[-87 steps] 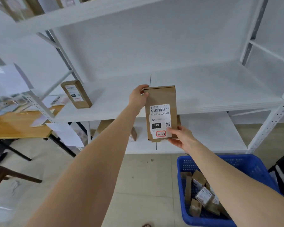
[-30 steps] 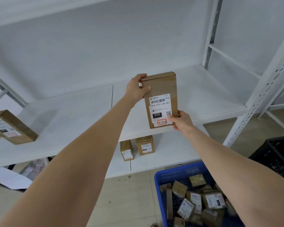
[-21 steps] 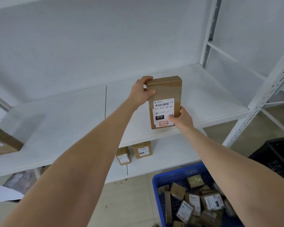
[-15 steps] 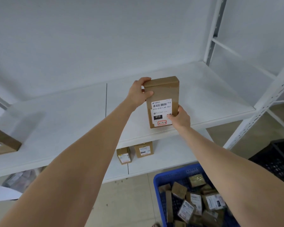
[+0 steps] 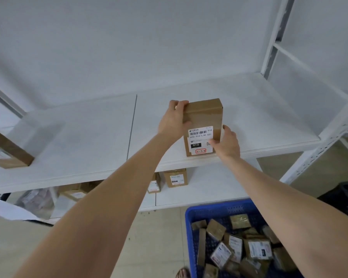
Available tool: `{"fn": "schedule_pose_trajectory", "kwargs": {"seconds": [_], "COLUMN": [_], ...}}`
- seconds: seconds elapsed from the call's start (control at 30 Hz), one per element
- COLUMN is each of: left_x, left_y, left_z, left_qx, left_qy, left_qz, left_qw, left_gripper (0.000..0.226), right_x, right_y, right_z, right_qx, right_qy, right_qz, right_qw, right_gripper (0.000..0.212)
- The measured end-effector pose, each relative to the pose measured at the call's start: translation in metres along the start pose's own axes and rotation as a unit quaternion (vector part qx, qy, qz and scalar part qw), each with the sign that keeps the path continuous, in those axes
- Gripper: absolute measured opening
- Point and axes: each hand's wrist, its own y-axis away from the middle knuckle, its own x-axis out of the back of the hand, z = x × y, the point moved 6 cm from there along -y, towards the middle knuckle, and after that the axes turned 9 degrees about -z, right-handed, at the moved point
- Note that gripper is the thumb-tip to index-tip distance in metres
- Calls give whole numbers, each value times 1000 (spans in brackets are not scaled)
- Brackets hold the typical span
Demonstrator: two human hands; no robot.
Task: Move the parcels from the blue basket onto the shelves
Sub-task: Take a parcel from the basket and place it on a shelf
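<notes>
Presently: one brown parcel, upright on the white shelf at its front edge, label facing out. Left hand grips its upper left corner, fingers curled over the top. Right hand holds the lower right side, thumb on the label, fingers round the edge. Blue basket on the floor below right, holding loose parcels. Second box at the shelf's far left, well apart.

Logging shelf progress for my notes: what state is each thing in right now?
held parcel, upright on the middle shelf, label facing out.
left hand, grips its top left corner.
right hand, pinches its lower right side.
blue basket, holds many parcels.
far-left parcel, on same shelf, untouched.
</notes>
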Motion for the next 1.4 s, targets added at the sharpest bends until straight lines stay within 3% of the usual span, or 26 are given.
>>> {"fn": "schedule_pose_trajectory", "kwargs": {"seconds": [0.17,0.27,0.33,0.4,0.63,0.97,1.4], "left_x": [1,3,2,1,-7,-10,-5], "left_y": [8,11,10,9,10,-4,-39], "left_z": [23,34,36,38,39,31,21], "left_qx": [-21,-25,-15,-6,21,22,12], "left_qy": [-200,-243,-252,-257,-259,-247,-265], "left_qz": [21,36,39,33,11,19,29], "left_qw": [979,969,967,966,965,968,964], "left_gripper": [68,65,62,62,74,62,63], "right_x": [46,50,42,37,35,29,26], "right_y": [15,19,20,20,23,12,-26], "right_z": [-52,-92,-101,-100,-95,-94,-104], "right_qx": [143,253,283,272,241,227,229], "right_qy": [121,265,344,369,351,330,310], "right_qz": [99,81,47,30,19,32,55], "right_qw": [977,927,894,888,905,916,921], "right_gripper": [94,85,74,68,74,76,73]}}
